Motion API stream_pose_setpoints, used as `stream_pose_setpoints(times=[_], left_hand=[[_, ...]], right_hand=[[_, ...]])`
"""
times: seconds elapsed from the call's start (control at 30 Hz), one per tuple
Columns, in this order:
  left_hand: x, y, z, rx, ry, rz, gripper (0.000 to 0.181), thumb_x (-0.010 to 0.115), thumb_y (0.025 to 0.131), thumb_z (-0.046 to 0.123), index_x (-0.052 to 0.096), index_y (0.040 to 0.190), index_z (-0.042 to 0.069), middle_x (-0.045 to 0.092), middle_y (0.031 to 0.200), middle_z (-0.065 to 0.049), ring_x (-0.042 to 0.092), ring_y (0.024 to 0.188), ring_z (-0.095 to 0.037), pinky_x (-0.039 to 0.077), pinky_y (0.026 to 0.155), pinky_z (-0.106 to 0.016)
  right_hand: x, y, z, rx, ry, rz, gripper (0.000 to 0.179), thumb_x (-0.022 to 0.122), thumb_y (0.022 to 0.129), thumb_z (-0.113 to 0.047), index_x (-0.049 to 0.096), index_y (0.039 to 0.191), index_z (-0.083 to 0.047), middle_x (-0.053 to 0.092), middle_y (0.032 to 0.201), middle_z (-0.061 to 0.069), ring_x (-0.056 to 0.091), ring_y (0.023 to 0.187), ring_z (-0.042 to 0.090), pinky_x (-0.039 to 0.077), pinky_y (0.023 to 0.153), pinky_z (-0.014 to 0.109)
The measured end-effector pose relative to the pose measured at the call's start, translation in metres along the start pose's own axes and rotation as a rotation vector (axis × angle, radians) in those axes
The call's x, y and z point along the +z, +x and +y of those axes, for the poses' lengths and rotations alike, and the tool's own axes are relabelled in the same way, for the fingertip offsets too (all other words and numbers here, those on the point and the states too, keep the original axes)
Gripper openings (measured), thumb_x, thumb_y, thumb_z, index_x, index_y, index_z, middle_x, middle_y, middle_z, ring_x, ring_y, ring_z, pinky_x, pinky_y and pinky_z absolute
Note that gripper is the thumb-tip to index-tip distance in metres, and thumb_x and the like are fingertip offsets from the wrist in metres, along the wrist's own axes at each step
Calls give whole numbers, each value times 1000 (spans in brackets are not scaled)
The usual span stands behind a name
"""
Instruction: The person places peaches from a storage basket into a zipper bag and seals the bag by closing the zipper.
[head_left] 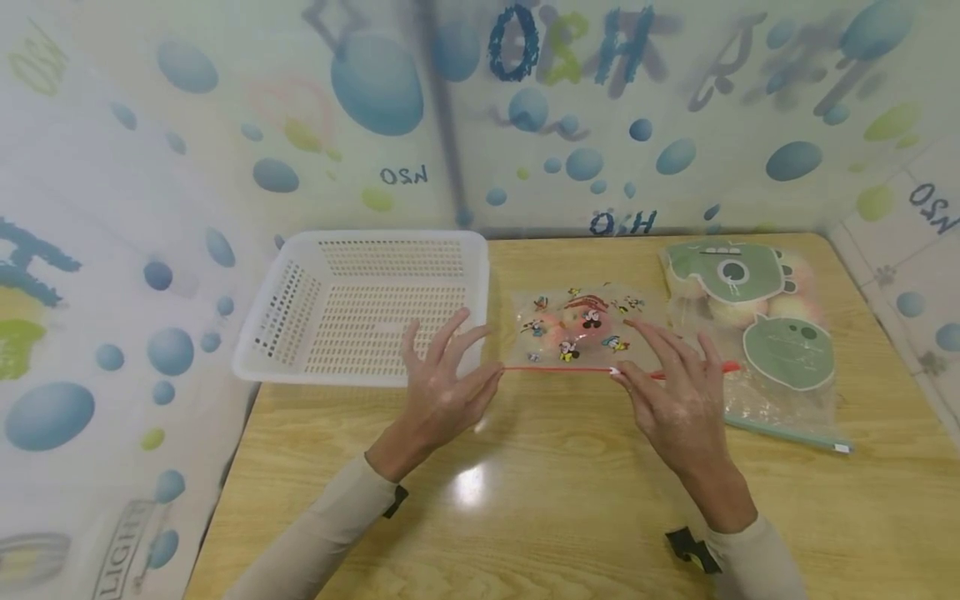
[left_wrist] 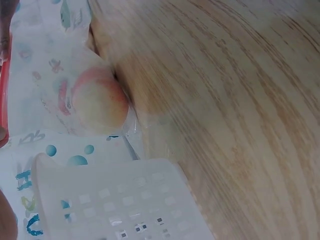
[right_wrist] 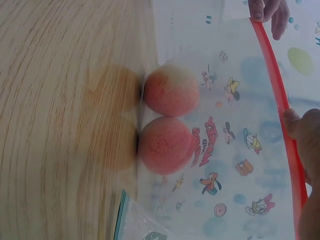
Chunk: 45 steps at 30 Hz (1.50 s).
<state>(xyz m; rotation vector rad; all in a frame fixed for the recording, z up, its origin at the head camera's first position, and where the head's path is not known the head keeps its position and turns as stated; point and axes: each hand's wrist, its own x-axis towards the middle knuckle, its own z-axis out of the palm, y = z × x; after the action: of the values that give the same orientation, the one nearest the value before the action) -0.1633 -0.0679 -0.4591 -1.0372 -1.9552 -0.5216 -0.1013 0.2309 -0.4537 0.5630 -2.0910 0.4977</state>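
A clear zip bag (head_left: pixel 592 325) with cartoon prints and a red zip strip (head_left: pixel 555 368) stands over the table's middle, its strip uppermost. Two peaches, an upper peach (right_wrist: pixel 172 91) and a lower peach (right_wrist: pixel 166 145) in the right wrist view, sit at the bag's bottom on the table. My left hand (head_left: pixel 446 392) pinches the strip's left end between thumb and forefinger, the other fingers spread. With thumb and forefinger, my right hand (head_left: pixel 682 408) pinches the strip at its small white slider (head_left: pixel 615 371). The strip's red right end (head_left: pixel 731 367) shows beyond that hand.
Left of the bag stands a white plastic basket (head_left: pixel 390 379) with slotted walls. On the right lies another zip bag (head_left: pixel 787 408) with green animal prints, a green strip and several peaches inside. A printed sheet (head_left: pixel 562 183) hangs behind the wooden table (head_left: pixel 547 508).
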Motion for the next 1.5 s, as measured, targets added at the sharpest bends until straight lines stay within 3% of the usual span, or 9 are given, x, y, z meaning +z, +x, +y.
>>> stream_pose_setpoints(times=[0.4,0.67,0.93,1.2,1.5], left_hand=[[-2,0,-3,0,28,20,5,79,81,18,77,76,17,63,132,-13,50,131,-43,11,99,-82],[-2,-1,-4,2,19,31,4,80,79,17,77,78,16,64,131,-14,50,130,-43,10,99,-83],[-3,-2,-5,9,1,33,4,81,77,16,77,79,15,65,129,-14,52,127,-44,9,99,-82],[-1,-5,-7,11,-1,62,3,80,78,15,78,79,16,66,125,-13,56,119,-45,9,99,-81],[-4,-9,-7,-14,-13,10,4,79,79,16,77,82,14,66,124,-11,57,116,-45,9,99,-84]], right_hand=[[-4,-4,3,36,4,22,38,62,102,-31,80,90,-1,62,134,21,57,116,46,24,109,66],[-7,-3,8,10,-16,75,35,64,101,-28,80,87,0,63,130,23,59,109,49,26,108,65],[-14,-8,10,25,-21,62,35,63,102,-29,80,88,-1,63,131,22,57,113,48,26,108,66],[-17,-9,12,11,-24,105,33,64,100,-26,79,85,-2,64,128,22,58,110,49,30,105,68],[-25,-15,17,40,-34,69,38,62,102,-30,80,88,0,62,132,23,56,117,49,28,109,68]])
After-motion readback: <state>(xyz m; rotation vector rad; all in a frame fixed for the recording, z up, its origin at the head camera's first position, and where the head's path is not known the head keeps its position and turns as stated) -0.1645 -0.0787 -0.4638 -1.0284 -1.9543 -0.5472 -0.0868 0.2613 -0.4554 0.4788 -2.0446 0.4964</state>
